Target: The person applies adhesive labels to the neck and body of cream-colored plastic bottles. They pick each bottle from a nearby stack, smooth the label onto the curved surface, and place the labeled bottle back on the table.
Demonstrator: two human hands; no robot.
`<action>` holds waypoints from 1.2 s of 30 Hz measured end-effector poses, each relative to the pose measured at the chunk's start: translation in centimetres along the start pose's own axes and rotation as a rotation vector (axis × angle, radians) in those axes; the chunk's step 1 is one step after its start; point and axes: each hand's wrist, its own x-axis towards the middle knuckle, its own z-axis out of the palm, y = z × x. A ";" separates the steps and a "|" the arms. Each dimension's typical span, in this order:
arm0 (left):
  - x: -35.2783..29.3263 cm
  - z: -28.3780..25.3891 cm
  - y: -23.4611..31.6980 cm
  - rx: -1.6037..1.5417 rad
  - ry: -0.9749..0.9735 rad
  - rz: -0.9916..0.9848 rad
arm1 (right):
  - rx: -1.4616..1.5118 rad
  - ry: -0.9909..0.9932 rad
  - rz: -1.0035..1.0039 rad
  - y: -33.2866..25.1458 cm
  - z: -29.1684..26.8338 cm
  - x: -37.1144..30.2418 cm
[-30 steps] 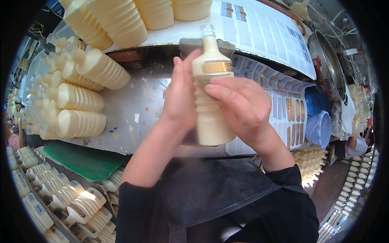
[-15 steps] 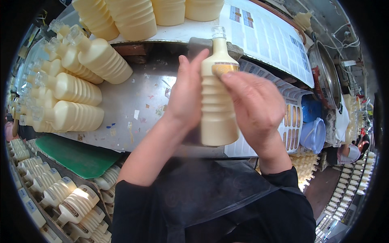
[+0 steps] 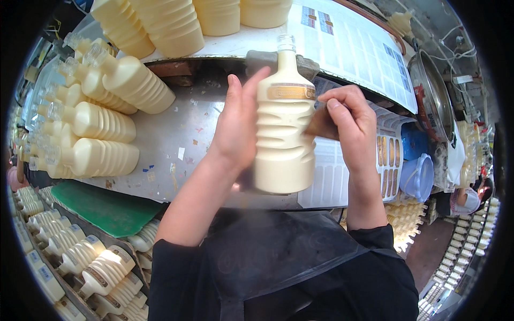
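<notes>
A cream ribbed bottle [image 3: 285, 160] with a clear threaded neck is in front of me, broad side toward me. A gold-brown label band [image 3: 289, 92] runs round its shoulder. My left hand [image 3: 235, 123] lies along the bottle's left side, palm against it, thumb and one finger pointing up; its other fingers are hidden behind the bottle. On the right, my right hand [image 3: 350, 120] is closed, pinching a flat brown piece [image 3: 323, 124], slightly blurred, close by the bottle's right edge. I cannot tell what that piece is.
Several cream bottles [image 3: 104, 120] lie stacked left on the metal tabletop [image 3: 176, 128]. Others stand on the white shelf [image 3: 225, 45] behind. Label sheets [image 3: 332, 179] lie right, beside a blue bucket [image 3: 416, 176]. A green board [image 3: 101, 208] and bottle rows are lower left.
The bottle has turned from its narrow side to its broad side, the label facing me. My right hand has drawn back from the label to the right, still pinching the brown piece.
</notes>
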 end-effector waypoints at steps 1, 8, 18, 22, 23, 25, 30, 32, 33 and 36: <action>0.1 0.0 0.0 0.013 0.004 -0.001 | 0.102 -0.006 0.239 0.7 -0.2 0.0; 0.3 0.2 -0.3 0.064 0.016 0.063 | 0.233 -0.156 0.329 4.0 1.8 -0.2; 1.7 -1.3 -0.6 0.489 0.124 0.171 | 0.312 -0.109 0.371 4.4 2.5 -0.5; 1.7 -0.7 0.0 0.364 0.206 0.085 | 0.286 -0.124 0.379 4.1 2.3 -0.5; 1.7 -0.6 0.2 0.286 0.200 0.065 | 0.285 -0.128 0.364 4.0 2.2 -0.6; 2.0 -0.3 0.1 0.393 0.229 0.031 | 0.234 -0.127 0.368 3.8 2.3 -0.5; 2.1 -0.9 -0.4 0.640 0.141 0.161 | 0.181 -0.121 0.320 3.6 2.3 -0.6; 2.0 -1.2 -0.4 0.621 0.124 0.174 | 0.178 -0.143 0.327 3.6 2.2 -0.7; 2.0 -1.3 -0.4 0.616 0.112 0.171 | 0.167 -0.148 0.325 3.6 2.0 -0.7; 1.9 -1.2 -0.2 0.540 0.111 0.126 | 0.159 -0.180 0.337 3.8 1.7 -0.5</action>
